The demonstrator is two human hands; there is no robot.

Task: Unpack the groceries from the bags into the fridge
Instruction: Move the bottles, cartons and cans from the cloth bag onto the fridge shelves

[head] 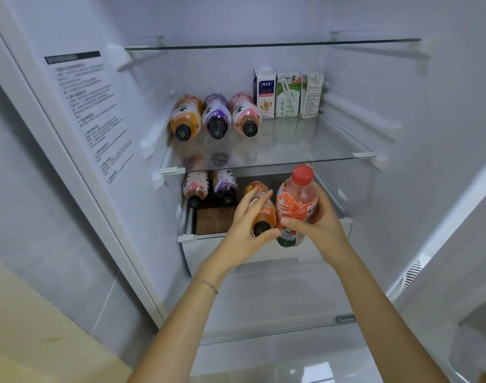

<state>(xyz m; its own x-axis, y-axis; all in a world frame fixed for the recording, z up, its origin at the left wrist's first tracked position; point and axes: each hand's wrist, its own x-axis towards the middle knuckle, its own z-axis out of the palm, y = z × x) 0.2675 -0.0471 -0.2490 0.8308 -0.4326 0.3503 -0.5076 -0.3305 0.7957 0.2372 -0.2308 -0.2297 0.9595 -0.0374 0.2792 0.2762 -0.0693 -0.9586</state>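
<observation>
- Curling round the red-capped bottle, the fingers of the right hand wrap its far side, and the thumb lies across the lower front of the label. The bottle is held in the air, cap up and leaning slightly right, in front of the lower glass shelf.
- The label on this bottle is orange with white script above a blue band. The script is too blurred to read.
- The left hand has its fingers nearly straight along the left flank of an orange bottle, and its thumb hooks under the black cap. The hand holds this bottle loosely between fingers and thumb.
- The orange bottle lies on its side on the lower shelf, cap toward the camera, touching the held bottle's left side.
- Both forearms reach up and forward into the fridge and converge until the thumbs almost meet. A thin bracelet circles the left wrist.
- Beside the orange bottle, a purple bottle and a pink bottle lie on the same shelf.
- On the middle shelf, three more bottles lie in a row, orange, purple and pink. Each black cap carries a square code.
- Three cartons stand behind them at the right, one white with a blue panel and two green and white. Their print is illegible.
- A text sticker covers the left wall and cannot be read.
</observation>
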